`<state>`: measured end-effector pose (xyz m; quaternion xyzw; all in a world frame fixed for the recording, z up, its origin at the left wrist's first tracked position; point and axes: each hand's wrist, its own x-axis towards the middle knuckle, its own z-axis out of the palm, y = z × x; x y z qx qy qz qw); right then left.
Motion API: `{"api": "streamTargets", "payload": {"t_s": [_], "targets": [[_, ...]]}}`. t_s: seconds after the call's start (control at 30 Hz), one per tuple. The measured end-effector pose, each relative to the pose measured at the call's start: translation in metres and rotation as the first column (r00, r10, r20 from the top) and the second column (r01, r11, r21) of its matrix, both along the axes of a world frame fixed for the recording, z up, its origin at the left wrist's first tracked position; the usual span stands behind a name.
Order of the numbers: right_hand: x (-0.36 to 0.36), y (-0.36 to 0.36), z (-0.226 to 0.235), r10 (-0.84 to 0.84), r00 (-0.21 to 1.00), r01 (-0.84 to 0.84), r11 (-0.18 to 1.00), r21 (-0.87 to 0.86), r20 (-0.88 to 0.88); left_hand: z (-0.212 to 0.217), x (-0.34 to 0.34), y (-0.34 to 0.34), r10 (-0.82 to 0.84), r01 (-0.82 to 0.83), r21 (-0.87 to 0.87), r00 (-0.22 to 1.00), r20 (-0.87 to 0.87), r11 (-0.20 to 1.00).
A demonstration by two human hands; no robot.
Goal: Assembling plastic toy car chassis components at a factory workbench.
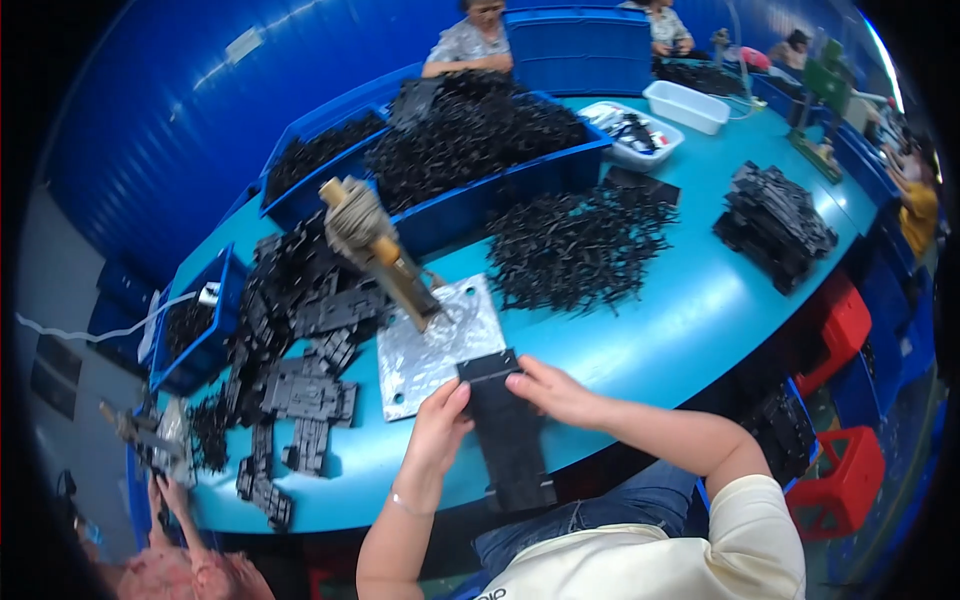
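A long black plastic part [508, 440] is held at the table's front edge, its far end beside the metal plate and its near end over my lap. My left hand [440, 425] grips its left side near the far end, thumb on top. On the other side my right hand [550, 392] closes on the same end, thumb resting on the upper face. Just beyond lies a silvery plate [405, 375], carrying an upright post tool [405, 285] with a cloth-wrapped top.
A pile of small black pieces [580, 250] lies beyond the plate. Black moulded parts [305, 390] cover the left side; stacked ones [775, 225] stand at right. Blue bins [500, 185] line the back. Red stools [845, 480] stand at right. Other people sit around the table [680, 330].
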<state>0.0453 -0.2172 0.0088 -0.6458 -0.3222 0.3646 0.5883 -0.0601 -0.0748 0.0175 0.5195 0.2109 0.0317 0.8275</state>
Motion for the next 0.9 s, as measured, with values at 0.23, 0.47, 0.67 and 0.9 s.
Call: {"api": "streamTargets", "payload": {"t_s": [0.23,0.47,0.67,0.9], "targets": [[0.025,0.022,0.001,-0.034,0.917,0.01,0.998,-0.062,-0.397,-0.007,0.021,0.022,-0.105,0.117,-0.207,0.992,0.067,0.971],[0.043,0.037,-0.001,-0.063,0.884,0.079,0.997,0.016,-0.464,-0.011,0.048,0.04,-0.079,0.099,-0.195,0.991,0.109,0.976],[0.047,0.038,-0.001,0.019,0.884,0.03,0.995,0.098,-0.467,-0.016,0.051,0.048,-0.092,0.129,-0.258,0.984,0.151,0.957],[0.046,0.041,0.002,0.014,0.904,0.021,0.997,0.077,-0.427,-0.01,0.053,0.053,-0.099,0.128,-0.211,0.985,0.139,0.969]]}}
